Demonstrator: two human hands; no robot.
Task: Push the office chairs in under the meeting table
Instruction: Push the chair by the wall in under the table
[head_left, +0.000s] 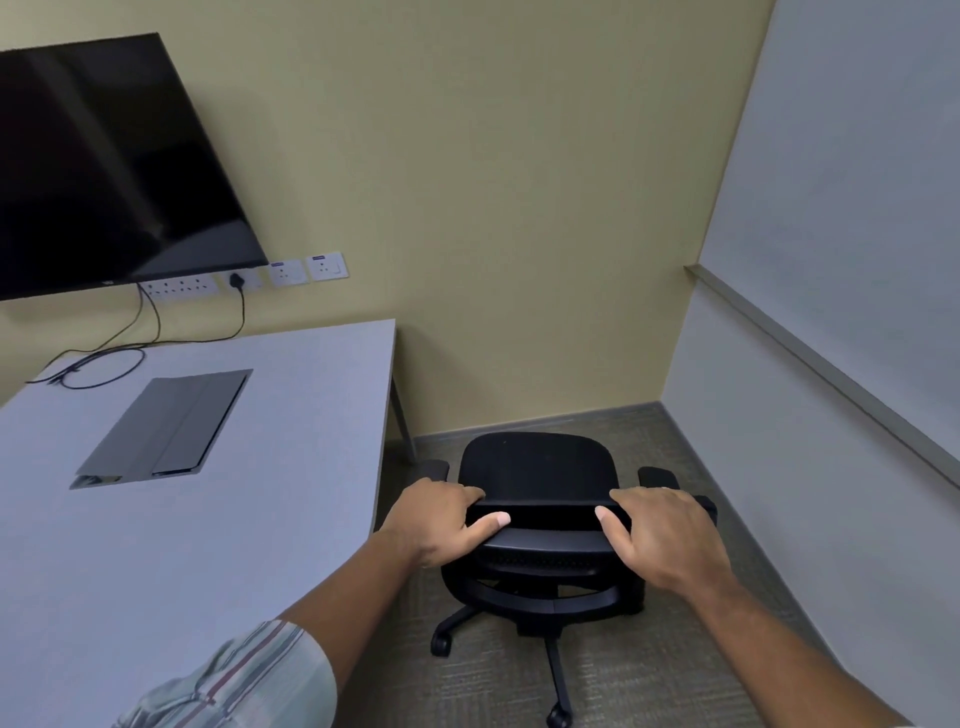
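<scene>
A black office chair (537, 465) on castors stands on the carpet to the right of the grey meeting table (291, 467), seat facing the far wall. Its left armrest sits close to the table's right edge, and the seat is outside the table. My left hand (441, 522) grips the left end of the backrest's top rail, thumb on the near side. At the right end of the same rail my right hand (662, 538) holds on in the same way.
A table leg (402, 415) stands just left of the chair. The yellow wall is close beyond it, a white wall with a rail (810, 358) to the right. A cable flap (171, 423) and loose cables (104, 364) lie on the table, under a wall screen (104, 166).
</scene>
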